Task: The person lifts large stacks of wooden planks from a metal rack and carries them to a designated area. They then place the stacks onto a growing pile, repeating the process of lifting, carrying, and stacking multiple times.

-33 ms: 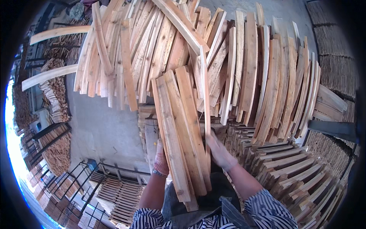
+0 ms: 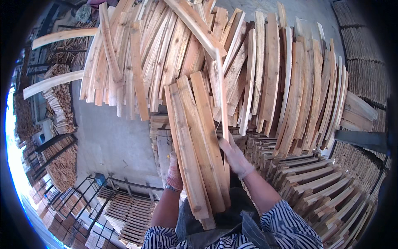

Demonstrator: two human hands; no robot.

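Note:
A bundle of several wooden boards [image 2: 195,145] lies lengthwise in front of me, near ends against my apron. My left hand [image 2: 174,172], in a pinkish knit glove, holds the bundle's left side; its fingers are partly hidden behind the boards. On the right side, my right hand [image 2: 235,158], in a pale glove and slightly blurred, grips the edge of the bundle near a narrow board [image 2: 222,99] standing on edge. The far ends of the bundle rest against a large pile of loose boards [image 2: 174,50].
More boards [image 2: 290,91] lean in a row to the right of the pile. Stacked slats [image 2: 319,182] fill the lower right. Black metal racks [image 2: 103,186] and a slatted wooden stack [image 2: 128,216] stand at the lower left, beside grey concrete floor [image 2: 116,141].
My right hand has shifted slightly up and left, its fingers now showing in front at the narrow board's lower end. My left hand and the bundle have hardly moved.

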